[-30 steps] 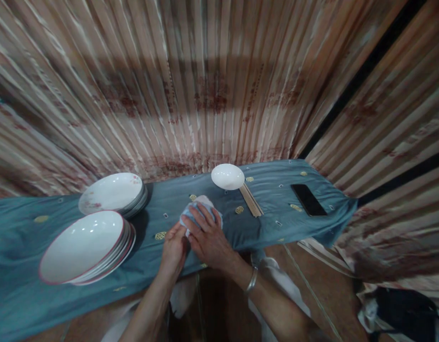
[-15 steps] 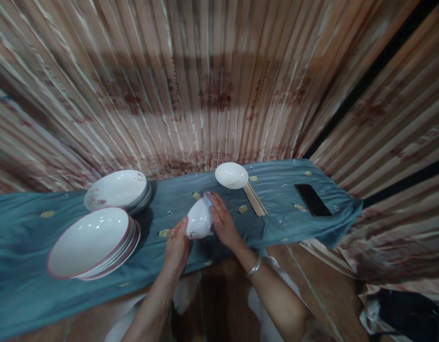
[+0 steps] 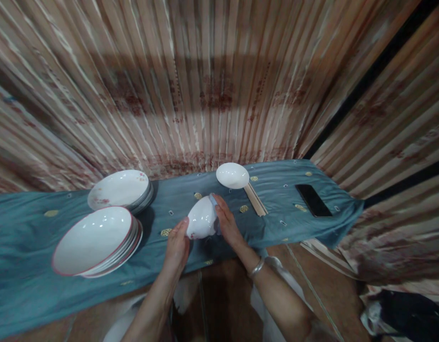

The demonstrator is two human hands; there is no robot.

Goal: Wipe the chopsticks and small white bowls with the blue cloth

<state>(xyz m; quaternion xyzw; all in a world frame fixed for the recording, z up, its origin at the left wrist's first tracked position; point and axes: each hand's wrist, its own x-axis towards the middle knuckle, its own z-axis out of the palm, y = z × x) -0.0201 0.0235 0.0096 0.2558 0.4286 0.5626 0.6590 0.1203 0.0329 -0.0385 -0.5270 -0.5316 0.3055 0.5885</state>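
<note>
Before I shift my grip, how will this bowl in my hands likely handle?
The bowl could be slippery, since its shiny surface shows bright highlights. It looks like ceramic, so probably stiff and breakable. Its rounded side might roll if laid sideways.

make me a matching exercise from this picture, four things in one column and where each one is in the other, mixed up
Things
1. Red-rimmed stack
2. Small patterned bowl
3. Wooden chopsticks
4. Black phone

Places
A. Between the left hand and the blue cloth in the right hand
B. Near the right end of the tablecloth
C. At the near side of the flowered stack
D. Beside the plain white bowl

Pairs: 1-C, 2-A, 3-D, 4-B
</note>
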